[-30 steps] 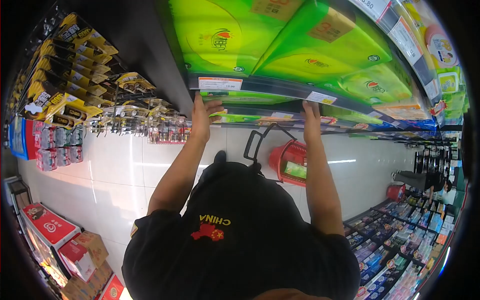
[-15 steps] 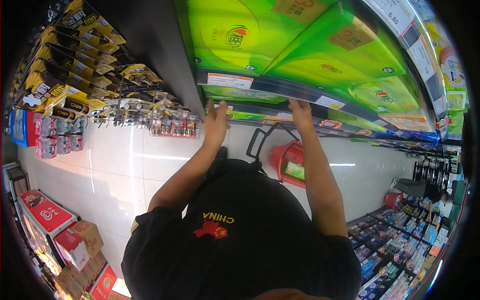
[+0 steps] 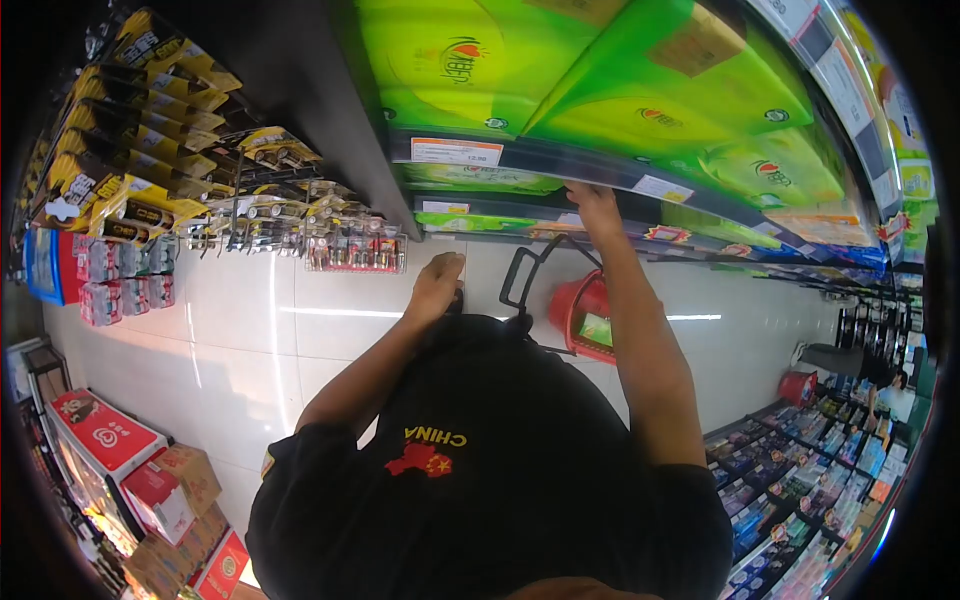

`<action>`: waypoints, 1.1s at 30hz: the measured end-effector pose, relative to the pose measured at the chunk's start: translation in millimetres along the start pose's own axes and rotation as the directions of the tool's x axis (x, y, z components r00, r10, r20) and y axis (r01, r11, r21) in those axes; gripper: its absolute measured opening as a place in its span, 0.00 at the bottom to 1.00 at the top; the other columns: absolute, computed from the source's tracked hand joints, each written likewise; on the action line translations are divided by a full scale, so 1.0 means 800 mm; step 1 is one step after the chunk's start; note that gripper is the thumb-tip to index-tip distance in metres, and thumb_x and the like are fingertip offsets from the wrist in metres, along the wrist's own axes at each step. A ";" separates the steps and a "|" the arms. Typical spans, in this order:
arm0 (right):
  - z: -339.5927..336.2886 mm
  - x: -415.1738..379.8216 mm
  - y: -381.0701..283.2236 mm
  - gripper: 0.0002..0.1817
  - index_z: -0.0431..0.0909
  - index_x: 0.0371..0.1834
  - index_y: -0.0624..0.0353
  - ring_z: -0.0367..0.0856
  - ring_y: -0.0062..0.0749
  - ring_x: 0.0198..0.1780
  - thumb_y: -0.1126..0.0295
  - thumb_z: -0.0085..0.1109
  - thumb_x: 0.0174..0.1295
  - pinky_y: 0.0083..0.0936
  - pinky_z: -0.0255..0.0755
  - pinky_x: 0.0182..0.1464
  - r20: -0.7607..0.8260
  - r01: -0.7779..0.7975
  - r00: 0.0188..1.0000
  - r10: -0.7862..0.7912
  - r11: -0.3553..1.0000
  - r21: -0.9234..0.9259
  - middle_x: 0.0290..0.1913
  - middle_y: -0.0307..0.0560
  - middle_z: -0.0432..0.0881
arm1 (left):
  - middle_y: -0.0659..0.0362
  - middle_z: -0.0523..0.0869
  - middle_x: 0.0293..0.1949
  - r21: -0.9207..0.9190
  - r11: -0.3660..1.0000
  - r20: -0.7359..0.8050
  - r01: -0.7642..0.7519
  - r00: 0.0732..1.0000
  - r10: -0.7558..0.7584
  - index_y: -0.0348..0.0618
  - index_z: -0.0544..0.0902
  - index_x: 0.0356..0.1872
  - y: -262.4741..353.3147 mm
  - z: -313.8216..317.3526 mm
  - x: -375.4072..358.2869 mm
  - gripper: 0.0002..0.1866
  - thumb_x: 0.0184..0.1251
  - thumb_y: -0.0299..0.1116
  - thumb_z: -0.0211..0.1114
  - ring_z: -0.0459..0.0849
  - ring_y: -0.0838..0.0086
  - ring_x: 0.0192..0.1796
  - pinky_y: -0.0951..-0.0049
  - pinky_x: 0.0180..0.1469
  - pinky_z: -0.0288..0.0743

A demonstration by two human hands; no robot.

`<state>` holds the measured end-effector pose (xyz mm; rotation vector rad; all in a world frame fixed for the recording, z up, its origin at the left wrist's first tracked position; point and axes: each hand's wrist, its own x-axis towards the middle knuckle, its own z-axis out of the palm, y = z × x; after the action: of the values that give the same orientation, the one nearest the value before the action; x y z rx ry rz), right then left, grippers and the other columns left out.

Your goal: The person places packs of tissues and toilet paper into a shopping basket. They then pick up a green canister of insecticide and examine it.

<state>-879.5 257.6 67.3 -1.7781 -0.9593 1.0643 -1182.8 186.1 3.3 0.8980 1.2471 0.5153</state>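
your right hand reaches up into the shelf gap under the black shelf edge, fingers slid in on top of the green packs lying on the lower shelf; how far those fingers curl, or whether they grip a pack, cannot be told because the shelf edge hides the tips. your left hand hangs free in front of the white floor, fingers loosely together and bent, holding nothing. a white price tag sits on the shelf edge to the left of your right hand. the red shopping basket with its black handle stands on the floor just below your right forearm. battery packs hang on racks at the far left.
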 end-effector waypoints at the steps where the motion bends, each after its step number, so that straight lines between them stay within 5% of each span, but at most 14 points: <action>1: 0.000 0.001 0.006 0.24 0.79 0.54 0.65 0.76 0.31 0.46 0.55 0.61 0.65 0.29 0.71 0.50 0.002 -0.001 1.000 0.001 1.000 -0.003 0.45 0.47 0.81 | 0.54 0.80 0.53 0.017 1.000 0.018 -0.009 1.000 0.009 0.41 0.74 0.63 -0.004 0.000 0.001 0.29 0.72 0.53 0.55 0.84 0.66 0.48 0.69 0.40 0.78; 4: 0.000 -0.015 0.004 0.23 0.77 0.56 0.63 0.76 0.32 0.46 0.57 0.59 0.65 0.29 0.70 0.52 0.016 0.026 0.999 -0.028 0.995 0.098 0.47 0.49 0.82 | 0.55 0.85 0.42 0.071 0.997 0.008 0.032 0.999 -0.033 0.37 0.78 0.58 -0.010 0.009 0.001 0.27 0.71 0.52 0.59 0.83 0.74 0.40 0.74 0.36 0.78; 7: 0.009 -0.035 0.023 0.26 0.71 0.64 0.61 0.76 0.35 0.55 0.62 0.59 0.65 0.29 0.69 0.60 -0.038 0.126 0.992 -0.120 0.971 0.204 0.57 0.51 0.79 | 0.52 0.86 0.40 0.192 0.980 0.027 0.043 0.998 -0.049 0.36 0.80 0.55 -0.019 0.015 0.005 0.26 0.71 0.51 0.60 0.85 0.67 0.43 0.69 0.42 0.80; 9: 0.012 -0.044 0.082 0.29 0.65 0.70 0.59 0.74 0.36 0.62 0.68 0.60 0.65 0.29 0.65 0.66 -0.069 0.151 0.988 -0.136 0.938 0.311 0.63 0.51 0.76 | 0.49 0.87 0.43 0.346 0.938 0.014 -0.012 1.000 0.007 0.36 0.80 0.54 -0.102 0.001 0.053 0.27 0.70 0.52 0.60 0.86 0.61 0.47 0.64 0.48 0.79; 11: 0.001 -0.067 0.148 0.29 0.66 0.69 0.57 0.74 0.35 0.62 0.69 0.61 0.64 0.31 0.67 0.64 -0.079 -0.003 0.997 0.003 1.000 0.006 0.63 0.52 0.76 | 0.44 0.86 0.49 0.461 0.884 0.077 -0.079 0.996 0.049 0.36 0.81 0.53 -0.128 -0.019 0.058 0.27 0.68 0.53 0.61 0.83 0.50 0.56 0.59 0.59 0.74; 15: -0.035 -0.185 0.363 0.23 0.75 0.57 0.58 0.78 0.48 0.59 0.59 0.60 0.63 0.38 0.71 0.61 0.135 -0.098 0.971 0.196 0.846 -0.524 0.56 0.59 0.80 | 0.43 0.86 0.49 0.604 0.780 -0.090 0.160 0.987 -0.133 0.36 0.85 0.46 -0.225 -0.090 0.081 0.26 0.67 0.53 0.61 0.82 0.49 0.56 0.57 0.61 0.73; 16: -0.048 -0.228 0.412 0.22 0.77 0.54 0.59 0.79 0.51 0.58 0.56 0.60 0.62 0.39 0.72 0.60 0.205 -0.073 0.949 0.240 0.800 -0.596 0.55 0.60 0.81 | 0.42 0.86 0.48 0.614 0.770 -0.075 0.172 0.984 -0.161 0.36 0.85 0.45 -0.239 -0.110 0.079 0.26 0.67 0.53 0.60 0.84 0.51 0.53 0.58 0.56 0.76; 17: -0.052 -0.273 0.402 0.24 0.78 0.55 0.59 0.80 0.51 0.57 0.54 0.60 0.62 0.40 0.73 0.60 0.111 -0.254 0.895 0.431 0.699 -0.668 0.55 0.59 0.81 | 0.43 0.87 0.42 0.602 0.726 -0.119 0.332 0.937 -0.329 0.35 0.85 0.42 -0.218 -0.118 0.067 0.25 0.69 0.52 0.60 0.88 0.55 0.44 0.59 0.47 0.80; 18: -0.068 -0.320 0.463 0.24 0.79 0.54 0.58 0.81 0.51 0.56 0.54 0.59 0.61 0.40 0.74 0.60 0.224 -0.096 0.908 0.355 0.694 -0.713 0.53 0.57 0.82 | 0.48 0.83 0.33 0.589 0.716 -0.145 0.375 0.920 -0.363 0.37 0.83 0.37 -0.222 -0.130 0.067 0.23 0.70 0.52 0.59 0.86 0.59 0.34 0.60 0.38 0.81; 19: -0.074 -0.349 0.397 0.23 0.80 0.53 0.57 0.81 0.50 0.56 0.53 0.60 0.61 0.39 0.74 0.60 0.113 -0.399 0.805 0.583 0.672 -0.624 0.54 0.55 0.83 | 0.54 0.79 0.23 0.576 0.703 -0.169 0.418 0.902 -0.398 0.39 0.80 0.33 -0.230 -0.146 0.066 0.22 0.71 0.52 0.59 0.84 0.64 0.24 0.60 0.28 0.81; 25: -0.072 -0.454 0.436 0.19 0.85 0.46 0.56 0.82 0.49 0.55 0.56 0.57 0.62 0.37 0.75 0.58 -0.021 -0.579 0.793 0.609 0.742 -0.337 0.53 0.54 0.84 | 0.63 0.74 0.21 0.454 0.729 -0.237 0.513 0.858 -0.456 0.45 0.77 0.29 -0.191 -0.146 0.068 0.17 0.69 0.48 0.58 0.77 0.75 0.21 0.73 0.19 0.71; 30: -0.049 -0.399 0.404 0.20 0.84 0.48 0.58 0.81 0.50 0.56 0.56 0.55 0.63 0.37 0.74 0.60 -0.075 -0.487 0.860 0.506 0.765 -0.422 0.52 0.55 0.84 | 0.66 0.74 0.22 0.406 0.862 -0.081 0.304 0.951 -0.297 0.47 0.78 0.32 -0.168 -0.075 0.106 0.16 0.67 0.49 0.63 0.74 0.81 0.20 0.77 0.18 0.68; 32: -0.055 -0.372 0.389 0.20 0.83 0.49 0.59 0.81 0.51 0.57 0.55 0.55 0.64 0.37 0.73 0.60 -0.063 -0.410 0.904 0.422 0.819 -0.402 0.53 0.56 0.84 | 0.61 0.79 0.25 0.447 0.878 0.039 0.173 0.976 -0.212 0.43 0.81 0.39 -0.141 -0.028 0.114 0.18 0.68 0.49 0.63 0.81 0.73 0.25 0.71 0.25 0.75; 33: -0.059 -0.361 0.393 0.21 0.83 0.49 0.59 0.81 0.51 0.57 0.55 0.54 0.64 0.37 0.73 0.61 -0.046 -0.347 0.934 0.355 0.866 -0.359 0.53 0.56 0.84 | 0.56 0.82 0.30 0.564 0.801 0.208 -0.200 0.973 0.097 0.40 0.81 0.43 -0.158 -0.016 0.135 0.19 0.69 0.48 0.63 0.84 0.68 0.32 0.67 0.33 0.78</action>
<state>-877.8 -126.6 -124.4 -2.3187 -0.9067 1.1869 -1182.1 200.0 -162.7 1.5411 1.1974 0.1604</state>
